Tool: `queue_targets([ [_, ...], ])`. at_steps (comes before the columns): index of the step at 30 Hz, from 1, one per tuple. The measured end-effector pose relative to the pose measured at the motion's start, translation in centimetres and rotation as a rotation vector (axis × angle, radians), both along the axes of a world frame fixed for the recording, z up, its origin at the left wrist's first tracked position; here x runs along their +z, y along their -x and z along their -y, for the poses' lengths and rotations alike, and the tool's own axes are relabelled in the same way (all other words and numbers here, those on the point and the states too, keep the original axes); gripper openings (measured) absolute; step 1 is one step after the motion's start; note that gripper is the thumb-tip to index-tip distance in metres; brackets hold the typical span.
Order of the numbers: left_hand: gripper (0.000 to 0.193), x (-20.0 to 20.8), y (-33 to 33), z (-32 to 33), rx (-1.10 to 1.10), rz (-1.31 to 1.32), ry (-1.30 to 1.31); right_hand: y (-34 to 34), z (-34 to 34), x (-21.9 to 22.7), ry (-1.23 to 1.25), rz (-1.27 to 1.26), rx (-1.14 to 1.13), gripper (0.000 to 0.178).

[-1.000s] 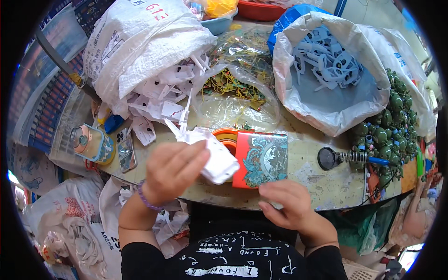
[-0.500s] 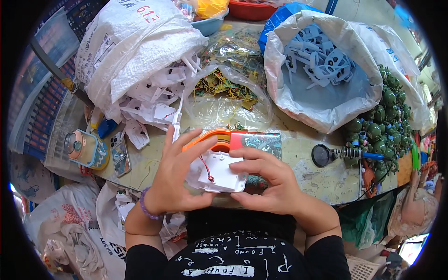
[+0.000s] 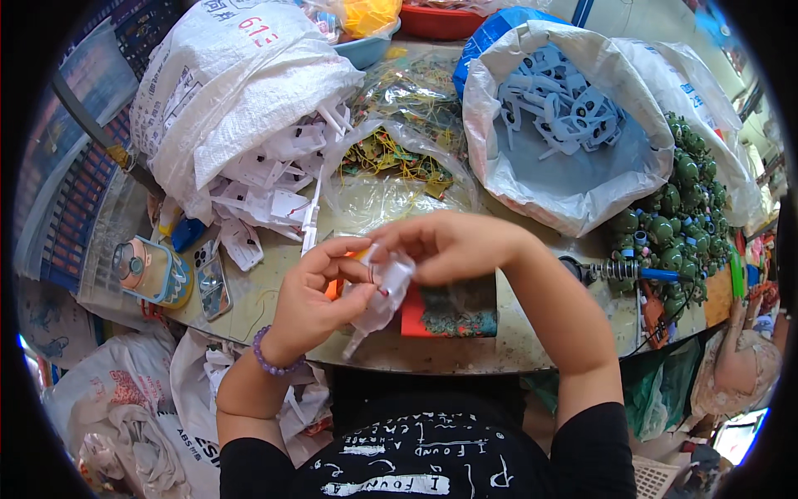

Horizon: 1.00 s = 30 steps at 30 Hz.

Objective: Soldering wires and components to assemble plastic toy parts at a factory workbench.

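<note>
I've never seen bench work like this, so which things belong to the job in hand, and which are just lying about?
Seemingly part of the job:
White plastic part, pinched in the left hand, with the right hand close by
Similar white parts at the white sack's mouth, probably

Seemingly just lying about:
Phone
Drink bottle
</note>
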<state>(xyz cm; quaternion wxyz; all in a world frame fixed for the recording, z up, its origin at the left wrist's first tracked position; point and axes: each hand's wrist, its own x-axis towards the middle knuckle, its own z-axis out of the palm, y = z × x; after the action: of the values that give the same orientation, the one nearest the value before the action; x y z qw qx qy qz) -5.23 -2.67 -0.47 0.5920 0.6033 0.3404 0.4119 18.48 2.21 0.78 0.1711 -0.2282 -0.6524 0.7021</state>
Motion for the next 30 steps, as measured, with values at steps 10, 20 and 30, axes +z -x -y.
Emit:
queue_targets([
  [10, 0.013, -2.1, -1.9, -2.6, 0.037, -0.091, -0.049, -3.7, -6.9, -4.9, -0.871, 0.956, -0.532, 0.015],
  [20, 0.016, -3.3, -2.9, -2.7, 0.036, -0.124, -0.212, -3.7, -6.9, -6.1, -0.987, 1.122, -0.460, 0.021],
  [30, 0.036, 0.5, -3.0, -4.7, 0.199, -0.316, -0.715, -4.1, -0.4, 0.6, 0.101, -0.075, -0.684, 0.020],
])
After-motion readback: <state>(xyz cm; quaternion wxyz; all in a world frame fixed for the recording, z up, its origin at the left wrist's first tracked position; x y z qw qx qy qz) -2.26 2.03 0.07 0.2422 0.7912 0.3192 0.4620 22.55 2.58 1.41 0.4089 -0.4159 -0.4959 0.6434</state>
